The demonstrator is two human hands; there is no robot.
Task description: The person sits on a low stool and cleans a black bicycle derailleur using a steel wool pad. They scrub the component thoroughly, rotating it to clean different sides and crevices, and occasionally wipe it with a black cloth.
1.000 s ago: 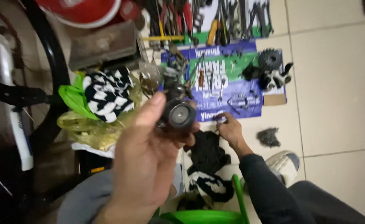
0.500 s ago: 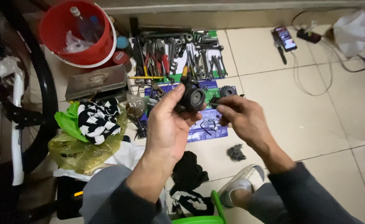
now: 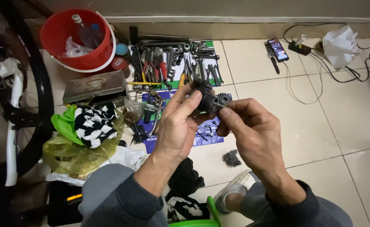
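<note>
My left hand point(image 3: 181, 122) grips a dark, greasy cylindrical metal part point(image 3: 206, 100), held up over the floor. My right hand point(image 3: 252, 130) pinches a small toothed silver piece point(image 3: 224, 100) at the right end of that part. Both hands meet above a blue and purple printed sheet point(image 3: 174, 126) strewn with small parts. My grey sleeves and a foot in a light slipper point(image 3: 235, 189) show at the bottom.
Pliers, wrenches and sockets point(image 3: 176, 63) lie in rows behind. A red bucket point(image 3: 77, 40) and a metal box point(image 3: 94, 86) stand left. A bicycle wheel point(image 3: 38, 96) fills the left edge. A phone point(image 3: 278, 49), cables and a white bag point(image 3: 340, 44) lie right.
The view pulled back and up from the floor. My right hand came off the sheet and joined the left on the dark part, now gripping its toothed end.
</note>
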